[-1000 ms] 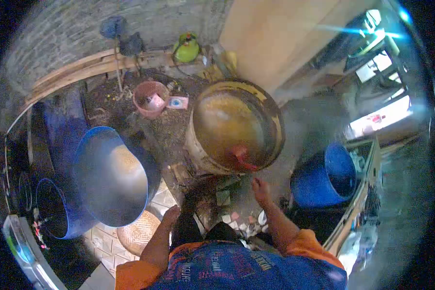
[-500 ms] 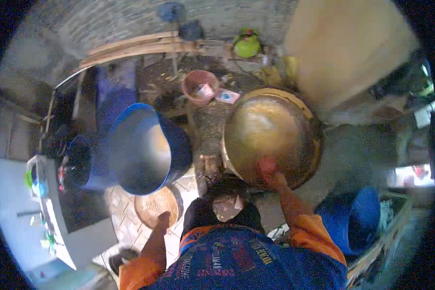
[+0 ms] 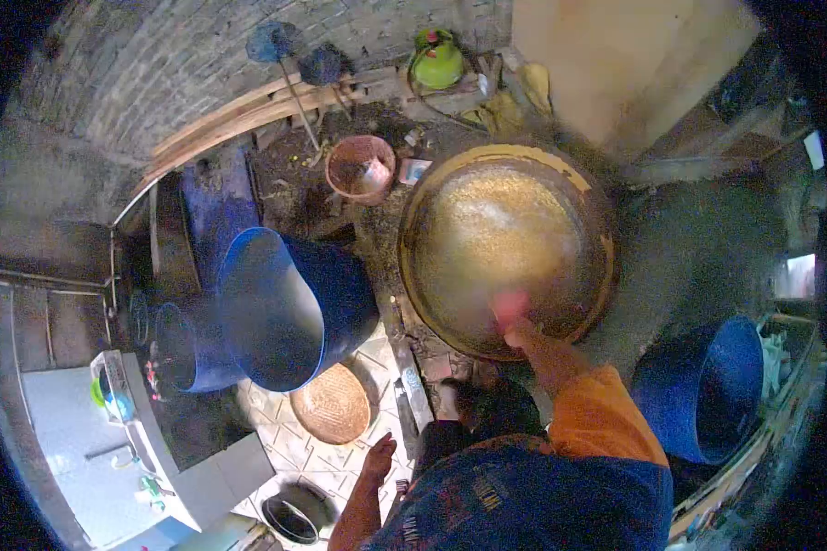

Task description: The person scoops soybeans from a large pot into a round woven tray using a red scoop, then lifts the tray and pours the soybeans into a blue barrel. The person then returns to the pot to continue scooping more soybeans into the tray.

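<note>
My right hand [image 3: 521, 335] is closed round a red scoop [image 3: 510, 306] at the near side of a large round vat [image 3: 606, 266]. Pale yellowish, foamy contents [image 3: 501, 216] fill the vat, with haze over them. My left hand [image 3: 381, 456] hangs over the tiled floor, just below a woven basket [image 3: 333, 404], apart from it. Its fingers look bent, but whether they close on anything is too small to tell. A large blue barrel [image 3: 271, 312] stands behind the basket, with a pale haze in its mouth.
A red basket [image 3: 360, 168] sits beyond the barrel, and a green gas cylinder [image 3: 436, 62] stands by the brick wall. At right is another blue barrel [image 3: 703, 390]. A dark bucket [image 3: 291, 519] stands on the floor at lower left, near a white counter [image 3: 193, 477].
The view has shifted and turned. My left hand has come away from the woven basket's rim. My right hand stays at the vat's near side, where the red scoop now shows more clearly.
</note>
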### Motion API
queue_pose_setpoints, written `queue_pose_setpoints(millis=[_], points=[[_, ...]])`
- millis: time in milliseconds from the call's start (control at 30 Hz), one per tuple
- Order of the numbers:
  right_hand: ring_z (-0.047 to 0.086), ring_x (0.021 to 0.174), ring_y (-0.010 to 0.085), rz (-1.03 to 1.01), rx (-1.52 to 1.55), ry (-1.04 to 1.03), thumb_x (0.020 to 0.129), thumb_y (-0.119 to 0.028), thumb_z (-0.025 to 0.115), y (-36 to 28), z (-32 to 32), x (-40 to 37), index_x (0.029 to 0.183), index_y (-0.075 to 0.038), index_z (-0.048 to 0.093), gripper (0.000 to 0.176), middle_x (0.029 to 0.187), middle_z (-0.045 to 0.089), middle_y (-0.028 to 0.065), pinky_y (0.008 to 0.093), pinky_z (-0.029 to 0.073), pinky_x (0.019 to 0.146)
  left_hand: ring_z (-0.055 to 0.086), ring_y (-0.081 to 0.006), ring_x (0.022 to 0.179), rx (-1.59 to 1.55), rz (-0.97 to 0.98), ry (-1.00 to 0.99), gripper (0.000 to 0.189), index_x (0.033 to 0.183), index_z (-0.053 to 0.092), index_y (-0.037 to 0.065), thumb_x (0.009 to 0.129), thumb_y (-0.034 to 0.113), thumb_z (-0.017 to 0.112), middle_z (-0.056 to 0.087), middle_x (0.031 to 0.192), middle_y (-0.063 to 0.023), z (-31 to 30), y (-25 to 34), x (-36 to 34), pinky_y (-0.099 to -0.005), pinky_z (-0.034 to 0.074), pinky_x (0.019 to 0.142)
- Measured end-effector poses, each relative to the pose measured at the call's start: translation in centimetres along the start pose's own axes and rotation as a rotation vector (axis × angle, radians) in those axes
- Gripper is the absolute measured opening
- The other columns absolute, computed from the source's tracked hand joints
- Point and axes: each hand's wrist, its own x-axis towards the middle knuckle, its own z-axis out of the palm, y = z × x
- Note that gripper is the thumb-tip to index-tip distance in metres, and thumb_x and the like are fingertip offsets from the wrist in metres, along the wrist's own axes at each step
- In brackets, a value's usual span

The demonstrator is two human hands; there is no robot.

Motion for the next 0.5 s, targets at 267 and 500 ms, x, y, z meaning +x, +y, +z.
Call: queue_pose_setpoints(millis=[267,500], points=[[0.051,0.06,0.0263,-0.379,0.083,0.484,0.079,-0.026,0.045,-0.6,-2.0,-3.1,0.073,-0.009,0.055,0.021,0.067,0.054,0.0101,0.0409,0.042,0.053,0.052,-0.0297,0.104,-0.089,-0.059,0.059,0.034,0.114,0.049,0.005,0.081,0.006,0.042,0.054,0.111,-0.0171,2.6,-8.9,1.2,-0.0341,0.043,0.088],[0.054,0.062,0.0267,-0.319,-0.069,0.391,0.08,-0.021,0.045,1.8,-4.5,-3.1,0.076,-0.007,0.057,0.019,0.068,0.056,0.0125,0.0396,0.044,0.057,0.05,-0.0324,0.103,-0.075,-0.14,0.025,0.032,0.103,0.054,0.002,0.087,0.025,0.038,0.057,0.105,-0.0135,4.0,-13.9,-2.0,-0.0359,0.04,0.09]])
